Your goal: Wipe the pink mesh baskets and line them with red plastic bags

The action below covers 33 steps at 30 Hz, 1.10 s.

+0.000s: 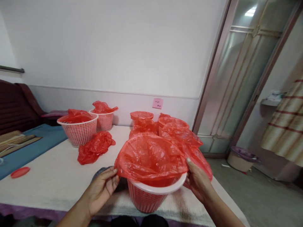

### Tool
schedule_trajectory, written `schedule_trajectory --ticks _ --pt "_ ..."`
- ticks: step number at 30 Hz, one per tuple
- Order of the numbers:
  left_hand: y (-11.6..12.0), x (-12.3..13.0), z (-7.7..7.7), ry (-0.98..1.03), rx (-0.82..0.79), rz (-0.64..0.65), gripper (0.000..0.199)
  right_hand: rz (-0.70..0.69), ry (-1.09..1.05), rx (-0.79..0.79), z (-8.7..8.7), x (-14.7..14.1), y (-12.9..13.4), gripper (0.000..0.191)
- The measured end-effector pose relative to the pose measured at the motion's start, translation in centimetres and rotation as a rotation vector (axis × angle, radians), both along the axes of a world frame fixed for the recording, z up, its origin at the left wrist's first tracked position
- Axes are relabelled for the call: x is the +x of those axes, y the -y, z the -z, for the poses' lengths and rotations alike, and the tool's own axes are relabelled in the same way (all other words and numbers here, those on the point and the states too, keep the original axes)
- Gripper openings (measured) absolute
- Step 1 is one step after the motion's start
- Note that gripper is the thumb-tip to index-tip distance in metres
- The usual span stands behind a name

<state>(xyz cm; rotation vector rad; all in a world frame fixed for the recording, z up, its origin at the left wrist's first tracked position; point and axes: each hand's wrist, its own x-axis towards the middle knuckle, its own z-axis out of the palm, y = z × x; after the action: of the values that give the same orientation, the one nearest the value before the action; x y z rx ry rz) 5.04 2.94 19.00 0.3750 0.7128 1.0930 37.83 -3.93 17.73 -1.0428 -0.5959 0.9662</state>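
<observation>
In front of me a white perforated plastic basket [163, 189] stands on the table, with a red plastic bag [151, 154] inside it. The bag's mouth is spread wide and folds over the far part of the rim, while the near rim is bare. My left hand [104, 186] pinches the bag's edge on the left side of the basket. On the right, my right hand [197, 179] grips the bag's edge at the rim, its thumb on top and its other fingers partly hidden. A dark cloth [100, 171] lies behind my left hand.
Two baskets with red bags, one nearer [80, 129] and one farther [105, 121], stand at the left. A crumpled red bag [96, 148] and a red disc [20, 172] lie there. Behind my basket are bag-lined baskets [174, 123]. A bin [241, 160] stands on the floor.
</observation>
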Motion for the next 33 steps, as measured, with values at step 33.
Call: schedule_trajectory --ticks 33 --pt "1.9 3.5 3.4 0.046 0.003 0.063 0.035 -0.159 -0.136 0.014 3.3 -0.6 1.3 0.029"
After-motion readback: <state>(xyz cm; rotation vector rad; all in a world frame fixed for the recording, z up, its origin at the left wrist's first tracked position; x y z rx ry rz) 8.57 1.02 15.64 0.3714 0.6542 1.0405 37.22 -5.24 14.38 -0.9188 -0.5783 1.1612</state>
